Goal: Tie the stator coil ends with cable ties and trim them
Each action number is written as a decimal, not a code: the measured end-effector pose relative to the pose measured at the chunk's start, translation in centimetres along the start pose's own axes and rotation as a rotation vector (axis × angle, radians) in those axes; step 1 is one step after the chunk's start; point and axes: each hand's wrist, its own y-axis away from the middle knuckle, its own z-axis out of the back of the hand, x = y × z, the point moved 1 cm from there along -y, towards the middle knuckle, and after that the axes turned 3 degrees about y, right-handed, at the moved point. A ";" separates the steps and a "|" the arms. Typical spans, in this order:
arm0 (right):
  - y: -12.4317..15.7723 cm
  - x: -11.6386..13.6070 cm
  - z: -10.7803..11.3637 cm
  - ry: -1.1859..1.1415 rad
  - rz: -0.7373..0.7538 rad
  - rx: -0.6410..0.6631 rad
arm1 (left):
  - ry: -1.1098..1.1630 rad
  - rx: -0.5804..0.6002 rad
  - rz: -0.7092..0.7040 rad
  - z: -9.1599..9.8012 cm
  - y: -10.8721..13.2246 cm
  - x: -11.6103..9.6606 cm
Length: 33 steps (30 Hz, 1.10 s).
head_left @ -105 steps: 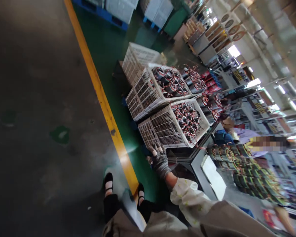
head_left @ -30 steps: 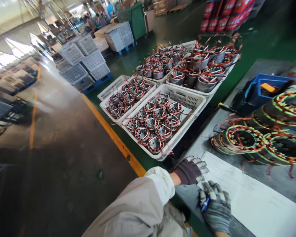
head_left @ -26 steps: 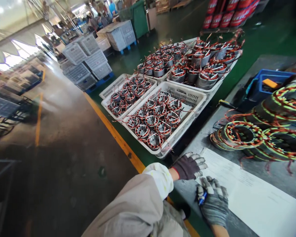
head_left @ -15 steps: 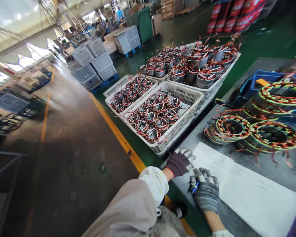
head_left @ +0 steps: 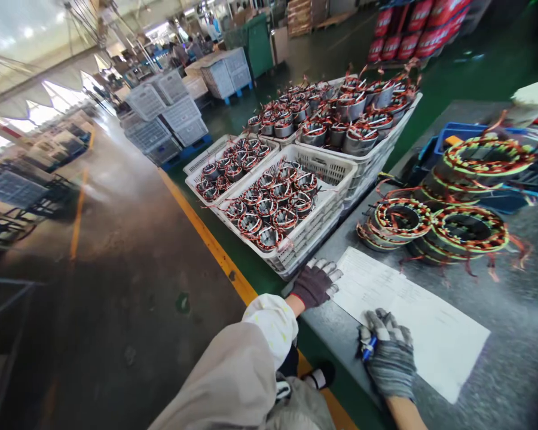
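My left hand (head_left: 316,283), in a dark glove with pale fingertips, lies with its fingers stretched out at the table edge, by the corner of a printed sheet of paper (head_left: 434,322). Closed around a blue pen (head_left: 369,347) is my right hand (head_left: 391,352), in a grey striped glove, resting over the paper's near edge. The pen's tip is hidden by the hand. Beyond the sheet stand wound motor stators (head_left: 470,230) with orange wire ends, some of them stacked.
White plastic crates (head_left: 291,254) full of smaller stators stand on the floor beyond the grey table (head_left: 520,304). A blue bin (head_left: 459,128) sits behind the stacked stators. A yellow line (head_left: 206,239) runs along the floor at left.
My right hand has slid rightward along the near edge of the paper, still with the pen. My left hand stays by the sheet's corner. The view has shifted slightly right.
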 end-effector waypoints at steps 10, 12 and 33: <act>0.1 0.1 -0.1 0.005 -0.002 -0.010 | -0.127 0.002 -0.001 1.1 0.2 -0.4; 0.1 -0.1 -0.3 -0.021 -0.009 0.004 | -0.151 -0.015 0.023 1.7 0.3 -0.8; 0.1 -1.5 4.7 -0.151 -0.194 -0.073 | 0.057 -0.066 -0.432 0.7 -4.4 -7.3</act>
